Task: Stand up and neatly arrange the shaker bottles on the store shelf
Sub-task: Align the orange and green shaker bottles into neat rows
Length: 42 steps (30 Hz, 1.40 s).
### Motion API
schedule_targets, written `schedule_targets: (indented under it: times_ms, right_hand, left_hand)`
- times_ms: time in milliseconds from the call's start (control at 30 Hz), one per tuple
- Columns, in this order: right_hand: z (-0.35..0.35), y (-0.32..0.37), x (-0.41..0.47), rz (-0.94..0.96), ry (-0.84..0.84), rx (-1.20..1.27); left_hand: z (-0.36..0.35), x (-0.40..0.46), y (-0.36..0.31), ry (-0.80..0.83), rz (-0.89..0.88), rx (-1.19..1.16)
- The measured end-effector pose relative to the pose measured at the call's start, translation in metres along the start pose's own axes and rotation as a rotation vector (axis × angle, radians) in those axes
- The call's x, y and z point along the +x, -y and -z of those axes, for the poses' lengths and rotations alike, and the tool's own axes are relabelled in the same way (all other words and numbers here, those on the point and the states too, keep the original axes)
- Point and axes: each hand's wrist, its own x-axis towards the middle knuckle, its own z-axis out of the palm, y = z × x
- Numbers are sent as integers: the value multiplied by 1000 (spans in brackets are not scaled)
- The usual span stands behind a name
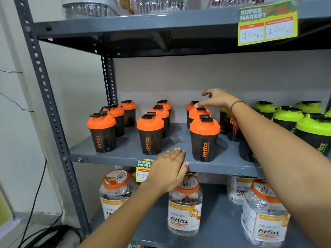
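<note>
While left hand (168, 169) rests flat, fingers spread, on the shelf (125, 154), I see right hand (215, 99) pinching a middle orange bottle (198, 113)'s cap; next, nudge it into line.

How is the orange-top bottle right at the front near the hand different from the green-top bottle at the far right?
The front orange-lid shaker has an orange lid and orange fitfizz lettering; the green-lid shaker has a lime lid and green lettering. The orange one shows whole, while the green one is partly hidden by the right arm and cut by the picture's edge. Both stand upright on the same grey shelf, with dark bodies and black caps.
</note>
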Motion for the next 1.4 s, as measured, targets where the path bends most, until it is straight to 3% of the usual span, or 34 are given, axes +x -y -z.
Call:
schedule_targets:
  times_ms: [500, 700, 833, 1067, 1233, 1333, 1400]
  right_hand:
    - [56, 19, -107, 221, -444, 139]
    - [72, -16, -154, 185, -838, 243]
    - [75, -62, -177, 84, -994, 212]
    - [82, -158, -215, -91, -1120, 222]
    - [99, -231, -240, -134, -1120, 86]
    - [107, -276, -251, -245, -1148, 68]
    - [111, -302, -253, -336, -1064, 81]
  left_hand:
    - [5, 0, -3, 1, 4, -69]
    - [10, -15, -18, -294, 134, -361]
    - [12, -19, -55, -455, 81, -532]
    - [9, 11, -174, -346, -58, -729]
    - [-11, 59, -256, -123, 21, -860]
    - [-23, 93, -290, -63, 116, -812]
    - [-30, 117, -304, -56, 237, -804]
